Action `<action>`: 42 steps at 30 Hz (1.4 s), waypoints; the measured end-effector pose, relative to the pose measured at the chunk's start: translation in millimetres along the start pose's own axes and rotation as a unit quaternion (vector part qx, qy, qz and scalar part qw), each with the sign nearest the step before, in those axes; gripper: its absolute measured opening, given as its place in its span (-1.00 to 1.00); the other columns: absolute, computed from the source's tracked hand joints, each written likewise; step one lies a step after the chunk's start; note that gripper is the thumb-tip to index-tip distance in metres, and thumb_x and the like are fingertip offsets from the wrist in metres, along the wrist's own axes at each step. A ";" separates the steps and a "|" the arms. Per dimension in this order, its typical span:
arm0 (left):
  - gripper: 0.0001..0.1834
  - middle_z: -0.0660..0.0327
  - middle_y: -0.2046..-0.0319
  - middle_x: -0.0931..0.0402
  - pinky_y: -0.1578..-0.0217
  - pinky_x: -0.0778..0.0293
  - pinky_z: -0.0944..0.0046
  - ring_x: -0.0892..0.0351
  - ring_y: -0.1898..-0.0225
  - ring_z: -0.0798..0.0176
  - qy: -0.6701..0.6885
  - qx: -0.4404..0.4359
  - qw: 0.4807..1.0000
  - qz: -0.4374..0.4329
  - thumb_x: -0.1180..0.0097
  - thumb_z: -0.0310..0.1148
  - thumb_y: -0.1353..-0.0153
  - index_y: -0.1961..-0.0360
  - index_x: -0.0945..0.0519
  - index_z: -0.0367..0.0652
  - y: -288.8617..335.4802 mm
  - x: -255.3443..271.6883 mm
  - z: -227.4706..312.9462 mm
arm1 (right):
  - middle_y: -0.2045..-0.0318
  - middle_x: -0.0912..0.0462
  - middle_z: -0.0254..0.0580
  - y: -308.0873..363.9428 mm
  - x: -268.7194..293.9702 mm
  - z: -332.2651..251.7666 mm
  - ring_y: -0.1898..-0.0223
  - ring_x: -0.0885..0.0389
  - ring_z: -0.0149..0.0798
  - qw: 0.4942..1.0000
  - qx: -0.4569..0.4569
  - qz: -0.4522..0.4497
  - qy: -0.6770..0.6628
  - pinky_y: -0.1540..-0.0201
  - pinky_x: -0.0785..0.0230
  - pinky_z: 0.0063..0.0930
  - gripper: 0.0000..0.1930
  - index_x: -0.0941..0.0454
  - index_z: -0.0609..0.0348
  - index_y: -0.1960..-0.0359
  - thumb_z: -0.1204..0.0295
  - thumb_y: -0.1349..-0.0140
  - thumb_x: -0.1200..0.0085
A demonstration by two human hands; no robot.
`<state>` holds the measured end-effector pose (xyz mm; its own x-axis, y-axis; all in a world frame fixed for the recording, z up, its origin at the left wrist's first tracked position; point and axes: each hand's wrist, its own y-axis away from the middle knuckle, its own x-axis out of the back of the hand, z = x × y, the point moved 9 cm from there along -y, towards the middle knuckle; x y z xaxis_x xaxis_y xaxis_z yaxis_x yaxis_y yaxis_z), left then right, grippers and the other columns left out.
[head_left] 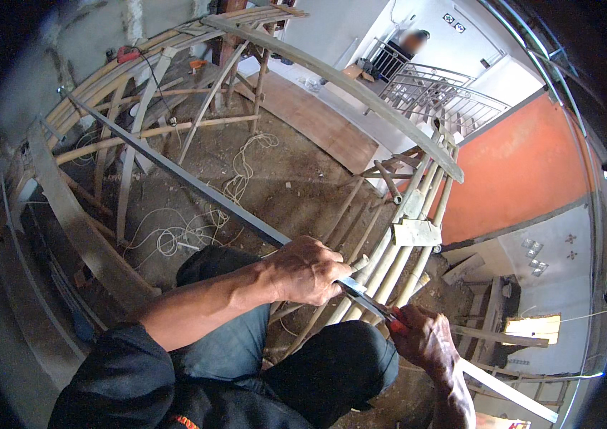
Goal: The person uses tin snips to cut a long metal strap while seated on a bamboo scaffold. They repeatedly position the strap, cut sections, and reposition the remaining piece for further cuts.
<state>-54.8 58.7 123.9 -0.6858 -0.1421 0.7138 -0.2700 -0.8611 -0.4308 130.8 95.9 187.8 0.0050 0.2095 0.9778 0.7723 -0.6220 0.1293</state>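
Note:
My left hand [309, 272] is closed around a long, narrow grey metal channel [196, 189]. The channel slants from the bamboo frame at the upper left down across my knees. In my right hand [423, 336] are red-handled tin snips [393, 323], mostly covered by my fingers. Their dark jaws lie along the channel just right of my left hand; whether they bite into the metal cannot be made out. Past my right wrist, a bright pale strip [511, 392] lines up with the channel and appears to be its other part.
Bamboo poles [389, 264] form scaffolding close to my right knee. A wooden plank [346, 82] spans the far side. Below lie the dirt floor [296, 179], a tangled pale cable [239, 175] and a plywood sheet [310, 121]. A red power tool [128, 53] rests on far-left poles. Someone [412, 44] is by the railing.

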 end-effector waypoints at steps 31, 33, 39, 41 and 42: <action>-0.75 0.07 0.43 -0.66 0.20 -0.62 -0.01 -0.74 0.31 -0.04 -0.006 -0.023 1.000 0.013 -0.39 -0.21 -0.09 0.38 -0.63 -0.13 2.7 8.3 9.7 | 0.23 -0.70 0.04 -0.2 -15.2 -3.9 0.17 -0.73 0.16 0.996 0.033 -0.006 -0.080 0.13 -0.59 -0.06 -0.71 -0.59 0.19 0.04 0.48 -0.20 -0.26; -0.75 0.10 0.44 -0.65 0.22 -0.61 0.00 -0.73 0.32 -0.02 -0.011 -0.031 0.999 0.020 -0.41 -0.22 -0.07 0.39 -0.62 -0.11 4.1 9.1 11.1 | 0.22 -0.70 0.01 0.0 -8.4 -0.5 0.16 -0.72 0.14 0.999 0.044 0.017 -0.016 0.11 -0.58 -0.07 -0.71 -0.58 0.17 0.05 0.50 -0.17 -0.27; -0.74 0.17 0.49 -0.58 0.30 -0.57 0.03 -0.69 0.39 0.02 -0.027 -0.045 0.996 0.069 -0.43 -0.22 -0.05 0.42 -0.60 -0.09 8.1 14.5 10.9 | 0.28 -0.71 -0.02 7.8 0.0 15.0 0.22 -0.73 0.09 0.999 0.029 0.033 -0.016 0.16 -0.60 -0.10 -0.71 -0.63 0.11 0.11 0.48 -0.10 -0.31; -0.75 0.17 0.48 -0.59 0.29 -0.57 0.04 -0.69 0.38 0.02 -0.030 -0.039 0.997 0.068 -0.42 -0.22 -0.05 0.42 -0.60 -0.08 7.6 13.6 9.2 | 0.31 -0.71 -0.02 11.7 -2.5 13.2 0.26 -0.73 0.09 0.999 0.035 0.029 -0.023 0.20 -0.61 -0.11 -0.73 -0.64 0.12 0.12 0.46 -0.11 -0.31; -0.76 0.17 0.47 -0.59 0.29 -0.57 0.04 -0.69 0.38 0.02 -0.031 -0.037 0.997 0.067 -0.41 -0.22 -0.05 0.41 -0.60 -0.08 6.8 13.2 8.5 | 0.32 -0.71 -0.02 12.8 -3.2 10.6 0.29 -0.74 0.09 0.998 0.044 0.032 -0.024 0.22 -0.62 -0.12 -0.73 -0.64 0.13 0.12 0.45 -0.11 -0.31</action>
<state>-59.9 46.9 135.1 -0.6759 -0.2853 0.6795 -0.2296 -0.7947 -0.5620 147.4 95.3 184.6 0.0847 0.2098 0.9741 0.8219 -0.5673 0.0507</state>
